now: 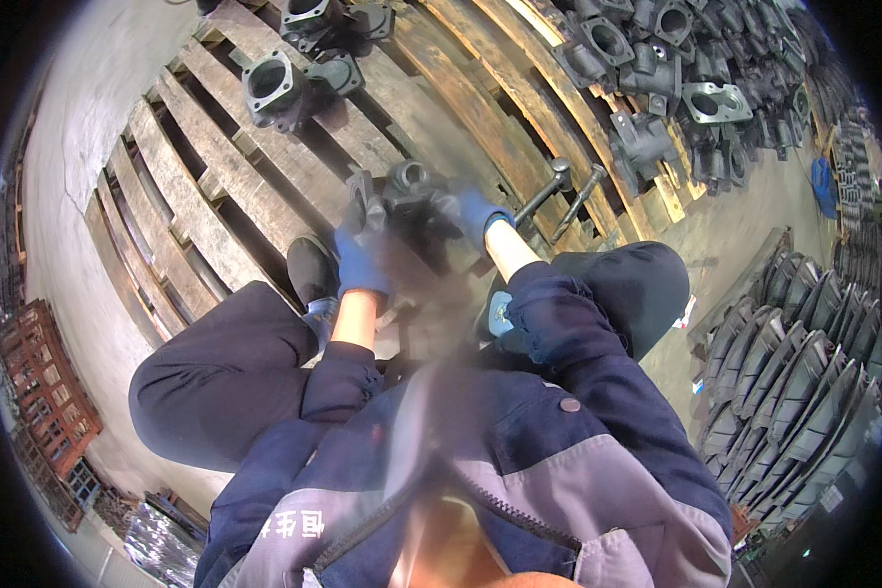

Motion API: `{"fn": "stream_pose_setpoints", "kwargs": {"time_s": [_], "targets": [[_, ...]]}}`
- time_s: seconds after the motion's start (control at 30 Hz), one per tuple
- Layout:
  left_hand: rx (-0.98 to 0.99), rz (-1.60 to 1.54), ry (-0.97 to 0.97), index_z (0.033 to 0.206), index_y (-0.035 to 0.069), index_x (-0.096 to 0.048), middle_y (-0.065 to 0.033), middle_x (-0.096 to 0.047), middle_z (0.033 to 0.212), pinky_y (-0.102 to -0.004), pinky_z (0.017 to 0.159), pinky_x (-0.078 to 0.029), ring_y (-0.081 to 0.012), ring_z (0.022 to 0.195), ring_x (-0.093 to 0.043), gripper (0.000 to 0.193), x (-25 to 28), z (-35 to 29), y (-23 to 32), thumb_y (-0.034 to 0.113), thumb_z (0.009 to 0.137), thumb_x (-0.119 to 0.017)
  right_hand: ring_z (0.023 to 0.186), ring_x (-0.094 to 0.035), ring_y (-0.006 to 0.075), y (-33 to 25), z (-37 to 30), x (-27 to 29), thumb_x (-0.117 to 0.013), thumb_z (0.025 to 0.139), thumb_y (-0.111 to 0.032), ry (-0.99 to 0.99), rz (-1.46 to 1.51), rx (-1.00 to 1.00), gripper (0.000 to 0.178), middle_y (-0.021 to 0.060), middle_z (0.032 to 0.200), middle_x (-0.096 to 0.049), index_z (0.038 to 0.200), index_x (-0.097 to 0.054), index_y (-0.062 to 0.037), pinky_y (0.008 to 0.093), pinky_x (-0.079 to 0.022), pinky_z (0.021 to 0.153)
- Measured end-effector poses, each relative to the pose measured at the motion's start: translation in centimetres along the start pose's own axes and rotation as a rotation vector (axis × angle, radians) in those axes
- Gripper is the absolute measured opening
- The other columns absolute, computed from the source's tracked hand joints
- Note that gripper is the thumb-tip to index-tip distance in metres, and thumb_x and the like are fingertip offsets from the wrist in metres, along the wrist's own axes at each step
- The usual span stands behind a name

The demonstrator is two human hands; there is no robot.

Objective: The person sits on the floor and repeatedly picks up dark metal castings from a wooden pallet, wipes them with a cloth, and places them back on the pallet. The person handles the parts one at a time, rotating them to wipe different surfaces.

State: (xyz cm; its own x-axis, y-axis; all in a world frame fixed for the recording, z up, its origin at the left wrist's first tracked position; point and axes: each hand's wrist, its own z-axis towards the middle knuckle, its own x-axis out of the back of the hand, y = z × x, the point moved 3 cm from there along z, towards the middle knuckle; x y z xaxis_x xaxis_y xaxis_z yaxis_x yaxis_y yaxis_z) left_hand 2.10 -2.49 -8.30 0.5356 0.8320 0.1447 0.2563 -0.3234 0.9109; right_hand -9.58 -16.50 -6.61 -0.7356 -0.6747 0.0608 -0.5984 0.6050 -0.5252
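In front of my bent legs, a dark grey metal casting (407, 183) with a round opening sits low over the pallet slats. My left hand (363, 252), in a blue glove with blackened fingers, grips its left side. The right hand (472, 210), gloved the same way, is closed on its right side and slightly blurred. Part of the casting is hidden by my fingers and a smear across the middle of the picture. Just right of my right hand lie a hammer (557, 181) and a metal bar (580, 203).
A wooden pallet (191, 152) stretches out ahead. Several flanged castings (269, 83) stand on its far part. A large heap of castings (647, 69) fills the far right. Stacked dark ribbed parts (794, 372) stand at right. Reddish crates (49, 363) are at far left.
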Motion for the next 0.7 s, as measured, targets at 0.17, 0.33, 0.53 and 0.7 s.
{"fn": "stream_pose_setpoints", "kwargs": {"time_s": [0.17,0.33,0.53,0.7], "targets": [[-0.100,0.046,0.008,0.104,-0.001,-0.063,-0.0032,-0.061,0.087,-0.0283,0.070,-0.045,-0.0119,0.077,-0.053,0.026,0.5,0.7,-2.0,0.024,0.097,-0.058,0.120,-0.057,0.0286,-0.3,2.6,1.3,-0.057,0.090,-0.037,-0.194,-0.684,0.183,0.042,0.0120,0.130,-0.059,0.128,-0.060,-0.0193,0.0465,-0.054,0.082],[-0.256,0.334,0.037,0.097,0.000,-0.063,-0.0042,-0.059,0.079,-0.0295,0.067,-0.045,-0.0129,0.073,-0.052,0.026,1.8,1.2,-3.8,0.025,0.098,-0.055,0.103,-0.065,0.0356,0.4,6.9,4.6,-0.060,0.085,-0.044,0.120,-0.713,0.243,0.044,0.0212,0.110,-0.067,0.105,-0.070,-0.0060,0.0445,-0.050,0.086],[-0.054,0.091,-0.001,0.104,-0.001,-0.065,-0.0041,-0.066,0.090,-0.0309,0.071,-0.050,-0.0149,0.078,-0.059,0.036,0.7,1.5,-2.6,0.034,0.095,-0.063,0.105,-0.064,0.0397,2.0,2.9,10.4,-0.058,0.086,-0.048,0.624,-0.820,-0.070,0.054,0.0245,0.109,-0.067,0.106,-0.068,0.0014,0.0471,-0.050,0.089],[0.146,-0.186,-0.094,0.123,0.001,-0.060,-0.0061,-0.066,0.106,-0.0289,0.079,-0.049,-0.0157,0.092,-0.061,0.046,0.1,1.9,-1.2,0.037,0.095,-0.062,0.109,-0.062,0.0402,3.6,4.2,11.0,-0.061,0.084,-0.046,0.536,-0.664,-0.191,0.055,0.0262,0.114,-0.065,0.110,-0.067,0.0021,0.0476,-0.049,0.091]]}}
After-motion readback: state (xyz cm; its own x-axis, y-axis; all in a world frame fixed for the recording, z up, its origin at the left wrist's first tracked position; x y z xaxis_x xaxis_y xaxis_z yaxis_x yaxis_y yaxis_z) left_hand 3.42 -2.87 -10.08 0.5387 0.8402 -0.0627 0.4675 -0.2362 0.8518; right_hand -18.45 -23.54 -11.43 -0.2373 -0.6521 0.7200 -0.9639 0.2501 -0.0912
